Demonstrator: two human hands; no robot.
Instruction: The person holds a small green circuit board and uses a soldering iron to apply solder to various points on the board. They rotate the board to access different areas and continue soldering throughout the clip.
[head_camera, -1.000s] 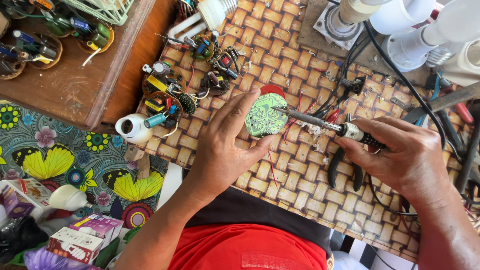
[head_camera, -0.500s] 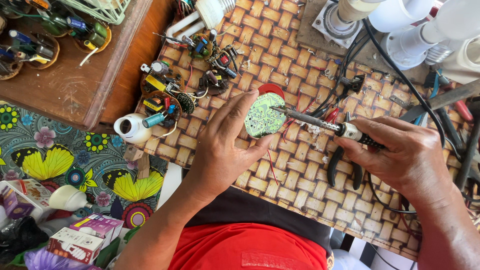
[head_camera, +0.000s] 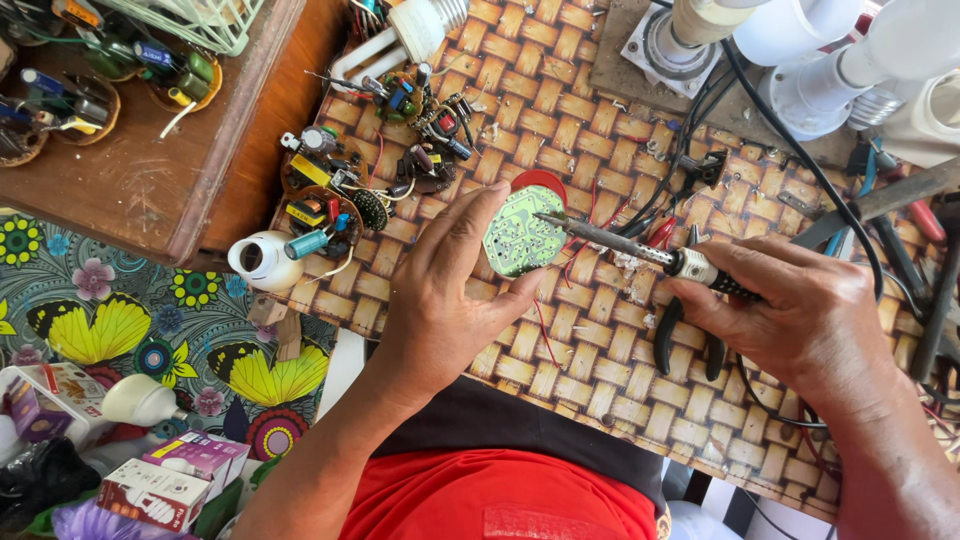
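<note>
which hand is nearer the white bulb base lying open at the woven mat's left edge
Left. The left hand holds the round green circuit board, just right of the white bulb base; the right hand, gripping the soldering iron, is far right.

Your left hand (head_camera: 440, 290) lies palm-down, fingers spread, thumb and forefinger pinched; your right hand (head_camera: 800, 320) is curled closed in a pen-style grip; both forearms bare.
</note>
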